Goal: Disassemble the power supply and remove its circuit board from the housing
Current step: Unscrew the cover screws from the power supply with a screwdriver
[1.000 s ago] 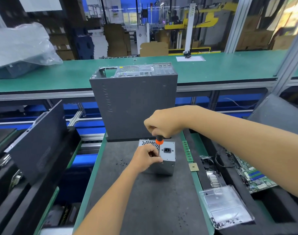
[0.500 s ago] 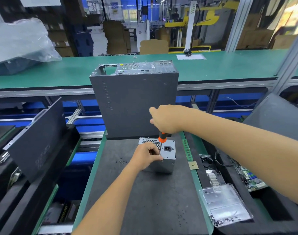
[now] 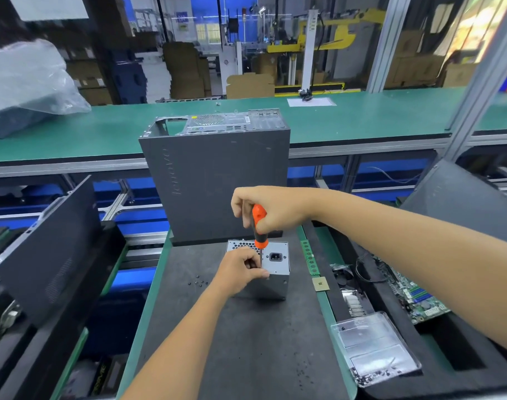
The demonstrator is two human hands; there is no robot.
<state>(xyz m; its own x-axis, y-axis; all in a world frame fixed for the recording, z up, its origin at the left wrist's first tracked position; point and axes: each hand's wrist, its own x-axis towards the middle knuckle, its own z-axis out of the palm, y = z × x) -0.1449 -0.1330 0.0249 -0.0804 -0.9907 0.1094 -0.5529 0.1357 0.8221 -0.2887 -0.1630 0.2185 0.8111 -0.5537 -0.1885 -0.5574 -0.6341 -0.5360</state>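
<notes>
Loose screws (image 3: 199, 283) lay on the dark mat (image 3: 246, 342), left of the work. The left hand (image 3: 240, 269) curled over the near top edge of the power supply (image 3: 272, 272), which stood mid-mat before a tall computer case (image 3: 217, 180). Fingers pinched at the screwdriver (image 3: 258, 226) shaft. The right hand (image 3: 272, 209) gripped its orange handle, tool upright above the unit. A clear plastic tray (image 3: 373, 347) sat far right

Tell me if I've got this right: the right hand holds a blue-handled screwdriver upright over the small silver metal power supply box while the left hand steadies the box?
Nearly. The head view shows the screwdriver has an orange and black handle, not blue. The rest stands: the right hand holds it upright over the small silver metal power supply box, and the left hand steadies the box.
</notes>
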